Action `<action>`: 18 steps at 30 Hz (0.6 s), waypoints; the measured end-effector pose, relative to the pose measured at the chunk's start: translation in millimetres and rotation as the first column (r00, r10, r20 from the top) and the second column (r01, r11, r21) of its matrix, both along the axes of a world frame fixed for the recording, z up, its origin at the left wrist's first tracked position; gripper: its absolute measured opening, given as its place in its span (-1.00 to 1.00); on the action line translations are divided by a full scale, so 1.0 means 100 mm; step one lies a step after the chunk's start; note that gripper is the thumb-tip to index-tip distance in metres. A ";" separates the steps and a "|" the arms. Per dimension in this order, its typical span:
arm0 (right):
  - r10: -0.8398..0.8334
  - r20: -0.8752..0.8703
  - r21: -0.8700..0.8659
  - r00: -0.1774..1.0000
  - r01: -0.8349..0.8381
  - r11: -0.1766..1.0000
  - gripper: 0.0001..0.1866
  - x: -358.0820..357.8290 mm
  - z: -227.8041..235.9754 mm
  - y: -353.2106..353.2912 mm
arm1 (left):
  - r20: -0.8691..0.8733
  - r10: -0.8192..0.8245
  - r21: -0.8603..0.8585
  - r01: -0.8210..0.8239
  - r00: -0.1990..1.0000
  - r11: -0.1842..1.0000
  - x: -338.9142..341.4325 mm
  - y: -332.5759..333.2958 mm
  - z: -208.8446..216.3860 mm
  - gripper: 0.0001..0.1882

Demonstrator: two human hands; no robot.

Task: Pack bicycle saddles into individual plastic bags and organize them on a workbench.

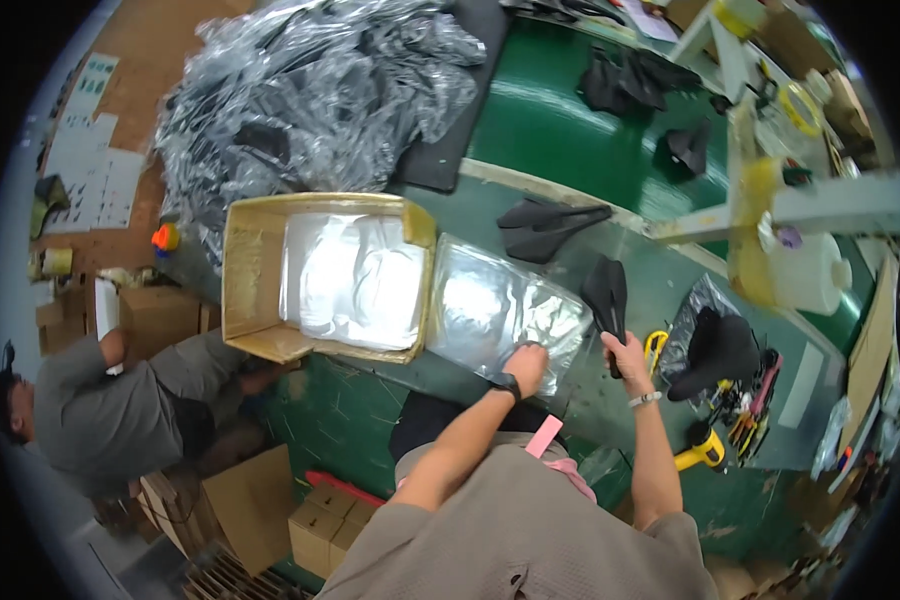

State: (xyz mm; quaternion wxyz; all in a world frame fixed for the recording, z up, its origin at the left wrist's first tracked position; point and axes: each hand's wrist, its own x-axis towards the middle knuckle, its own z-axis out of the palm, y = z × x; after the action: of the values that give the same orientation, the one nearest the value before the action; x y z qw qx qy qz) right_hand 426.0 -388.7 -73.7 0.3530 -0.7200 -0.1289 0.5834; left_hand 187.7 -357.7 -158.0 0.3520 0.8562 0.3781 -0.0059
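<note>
My right hand [627, 360] is closed around the narrow nose of a black bicycle saddle [604, 290], its wide end pointing away from me. My left hand [526, 369] lies over the near edge of a clear plastic bag [490, 302], fingers curled in on it. The bag lies flat on the table between the carton and the saddle. Just beyond it rests another black saddle [545, 228]. An open cardboard carton [253, 270], with flat clear plastic bags [355, 275] inside, stands left of my left hand.
A big heap of plastic-wrapped items [320, 95] covers the far left. To the right are a dark saddle [715, 355], assorted tools [755, 415] and a yellow heat gun [705, 447]. A white frame [830, 207] juts in. A co-worker [120, 410] sits at left.
</note>
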 end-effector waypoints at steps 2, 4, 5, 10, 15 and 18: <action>-0.273 -0.307 -0.008 0.912 0.285 0.959 -0.71 -0.16 0.16 -0.13 | 0.088 0.217 -0.387 -0.167 0.972 0.907 -0.11 0.07 0.04 -0.74; -0.350 -0.456 -0.041 0.818 0.373 0.927 -0.74 -0.26 0.20 -0.17 | 0.101 0.287 -0.529 -0.193 0.952 0.826 -0.24 0.25 0.06 -0.74; -0.398 -0.574 -0.077 0.715 0.436 0.896 -0.78 -0.31 0.18 -0.20 | 0.113 0.378 -0.665 -0.213 0.919 0.716 -0.23 0.29 0.04 -0.73; -0.268 -0.053 0.262 0.962 0.273 0.926 -0.79 -0.78 0.15 -0.30 | 0.088 0.568 -0.789 -0.291 0.818 0.541 -0.19 0.29 0.14 -0.76; -0.108 0.450 0.274 0.887 -0.022 0.962 -0.64 -1.15 0.51 -0.23 | 0.116 0.557 -0.723 -0.315 0.822 0.615 -0.25 0.30 0.19 -0.70; -0.133 0.491 0.257 0.861 0.003 0.966 -0.64 -1.21 0.28 -0.15 | 0.050 0.557 -0.772 -0.322 0.829 0.548 -0.17 0.30 0.31 -0.71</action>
State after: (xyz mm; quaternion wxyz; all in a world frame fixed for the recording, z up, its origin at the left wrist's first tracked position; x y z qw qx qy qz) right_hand 304.7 -403.8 -46.1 0.4146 -0.8017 -0.2624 0.3414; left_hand 170.4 -327.3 -126.6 0.7064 0.5064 0.4912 0.0571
